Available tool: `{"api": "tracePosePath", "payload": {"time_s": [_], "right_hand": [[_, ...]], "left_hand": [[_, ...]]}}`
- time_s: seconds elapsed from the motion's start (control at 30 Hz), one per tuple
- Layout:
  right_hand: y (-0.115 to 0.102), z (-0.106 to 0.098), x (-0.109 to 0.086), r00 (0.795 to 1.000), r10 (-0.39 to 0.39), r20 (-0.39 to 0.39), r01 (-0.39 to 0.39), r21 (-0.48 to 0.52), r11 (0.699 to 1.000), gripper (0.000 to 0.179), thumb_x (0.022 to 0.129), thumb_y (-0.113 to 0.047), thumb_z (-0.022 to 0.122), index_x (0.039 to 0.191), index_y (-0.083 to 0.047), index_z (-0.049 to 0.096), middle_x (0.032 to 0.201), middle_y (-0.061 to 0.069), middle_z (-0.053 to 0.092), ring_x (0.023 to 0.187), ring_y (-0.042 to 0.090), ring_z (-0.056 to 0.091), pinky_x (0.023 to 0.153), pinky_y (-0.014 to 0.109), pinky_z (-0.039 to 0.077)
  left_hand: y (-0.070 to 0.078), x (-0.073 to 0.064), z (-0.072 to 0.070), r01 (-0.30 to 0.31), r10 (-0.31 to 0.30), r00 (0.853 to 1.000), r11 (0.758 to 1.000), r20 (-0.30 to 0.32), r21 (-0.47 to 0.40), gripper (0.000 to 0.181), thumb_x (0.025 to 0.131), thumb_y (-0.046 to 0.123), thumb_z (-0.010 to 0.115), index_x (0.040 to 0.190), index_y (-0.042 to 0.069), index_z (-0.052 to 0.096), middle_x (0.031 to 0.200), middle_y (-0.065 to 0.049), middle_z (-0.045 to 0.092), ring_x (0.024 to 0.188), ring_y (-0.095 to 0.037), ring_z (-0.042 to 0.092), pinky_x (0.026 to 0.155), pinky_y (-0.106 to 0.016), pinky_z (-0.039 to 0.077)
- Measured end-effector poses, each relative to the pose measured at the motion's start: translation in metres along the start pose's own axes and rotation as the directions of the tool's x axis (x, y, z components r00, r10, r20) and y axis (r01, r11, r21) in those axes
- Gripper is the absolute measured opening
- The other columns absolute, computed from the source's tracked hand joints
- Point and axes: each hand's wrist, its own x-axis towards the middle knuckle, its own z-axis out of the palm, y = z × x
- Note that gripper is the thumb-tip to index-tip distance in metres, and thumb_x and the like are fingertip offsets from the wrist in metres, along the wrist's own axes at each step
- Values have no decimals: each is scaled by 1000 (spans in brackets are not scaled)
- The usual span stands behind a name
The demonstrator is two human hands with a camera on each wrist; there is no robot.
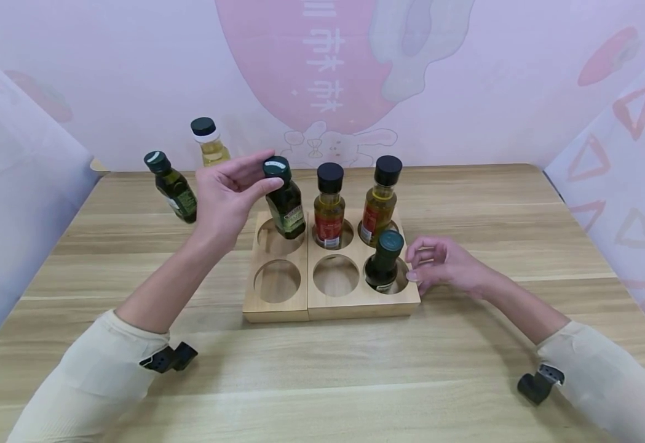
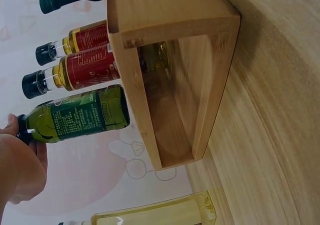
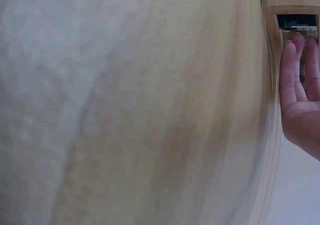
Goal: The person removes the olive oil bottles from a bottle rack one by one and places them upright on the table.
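My left hand (image 1: 225, 194) pinches the dark cap of a green oil bottle (image 1: 288, 209) between thumb and fingers. This bottle (image 2: 80, 116) hangs above the back left hole of a wooden bottle rack (image 1: 355, 309), its base over the rack's top in the left wrist view. Beside the rack's right end, my right hand (image 1: 444, 264) has loosely bent fingers, close to the wood; contact cannot be made out. A dark bottle with a green cap (image 1: 383, 264) stands in the front right hole. Two red-labelled oil bottles, one middle (image 1: 329, 215) and one right (image 1: 377, 206), fill the back holes.
Left of the rack, another dark green bottle (image 1: 175, 191) stands on the wooden table (image 1: 322, 381). Behind my left hand is a pale yellow oil bottle (image 1: 211, 147), partly hidden. A printed backdrop (image 1: 466, 111) rises behind the table.
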Motion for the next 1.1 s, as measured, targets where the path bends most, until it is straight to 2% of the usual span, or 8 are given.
{"api": "tracePosePath", "payload": {"time_s": [0.33, 0.57, 0.9, 1.1], "right_hand": [[0, 0, 0, 1000, 9, -6, -9, 0, 1000, 23, 89, 8, 71, 102, -9, 61, 84, 2, 65, 71, 20, 67, 67, 41, 65], [0, 0, 0, 1000, 13, -11, -13, 1, 1000, 23, 89, 8, 71, 102, -8, 61, 84, 2, 65, 71, 19, 67, 68, 40, 64], [1, 0, 0, 1000, 12, -10, -12, 0, 1000, 23, 89, 8, 70, 101, -9, 62, 84, 1, 65, 72, 19, 67, 68, 40, 64], [1, -1, 1, 1000, 12, -11, -12, -9, 1000, 24, 89, 8, 71, 101, -10, 62, 85, 2, 66, 72, 19, 67, 68, 40, 65]], "left_hand": [[-2, 8, -2, -11, 12, 1000, 1000, -29, 26, 40, 87, -14, 76, 126, -10, 68, 98, 10, 79, 96, -8, 76, 88, -24, 60], [-5, 15, -3, -20, 20, 999, 1000, -48, -7, 40, 87, -16, 74, 125, -14, 67, 95, 11, 79, 95, -8, 76, 89, -24, 60], [-12, 25, -6, 10, -15, 995, 999, -104, -46, 39, 85, -16, 76, 123, -12, 69, 94, 7, 79, 91, -7, 76, 86, -21, 60], [-16, 32, -7, 19, -23, 991, 999, -133, -32, 37, 84, -13, 79, 120, -9, 72, 96, 4, 80, 90, -7, 76, 86, -21, 60]]}}
